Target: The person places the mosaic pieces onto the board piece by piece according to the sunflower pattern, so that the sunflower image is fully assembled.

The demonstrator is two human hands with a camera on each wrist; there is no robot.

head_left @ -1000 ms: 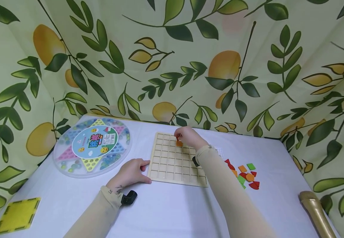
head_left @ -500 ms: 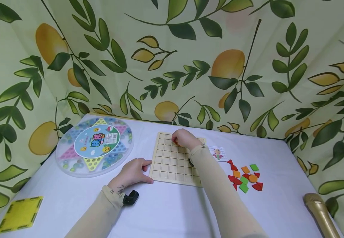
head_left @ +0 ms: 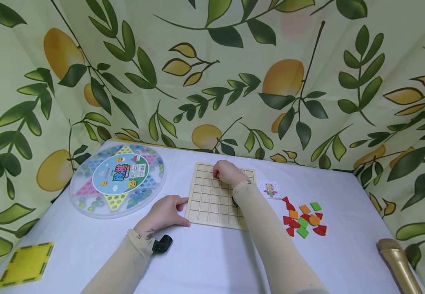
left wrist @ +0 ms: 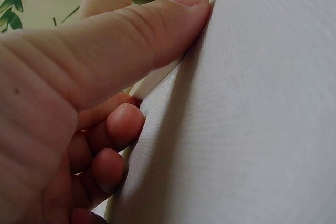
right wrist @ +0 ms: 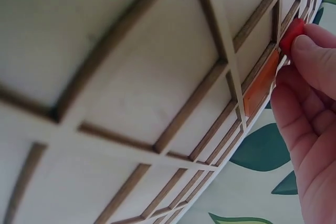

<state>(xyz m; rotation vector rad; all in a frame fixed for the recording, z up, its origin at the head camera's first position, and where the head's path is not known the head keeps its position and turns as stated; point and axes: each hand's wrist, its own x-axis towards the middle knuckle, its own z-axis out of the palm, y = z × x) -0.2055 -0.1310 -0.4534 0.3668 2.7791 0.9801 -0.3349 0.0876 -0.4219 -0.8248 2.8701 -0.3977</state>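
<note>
Right hand (head_left: 228,172) has crept toward the far edge of the wooden grid board (head_left: 212,204) over the last second. A second ago an orange tile was showing under its fingers, a bit nearer the middle rows. Now, from the head view, the fingers cover it.

The right wrist view shows an orange square tile (right wrist: 260,83) lying flat in a cell close to the board's far edge, and the fingertips (right wrist: 310,51) pinching a red piece (right wrist: 292,34) right beside it, touching the grid rib. So I'd judge the orange one seated and the red one being worked into the next cell, not yet down.

Left hand (head_left: 162,213) hasn't budged. Its thumb (left wrist: 157,30) is pressed along the board's near left edge, the other fingers tucked under or against the rim, bracing the board on the white surface (head_left: 212,257).

Loose pile of red, orange and green pieces (head_left: 304,218) sits to the right of the board, well apart from both hands. The small pattern card (head_left: 270,189) is just past the right forearm.
</note>
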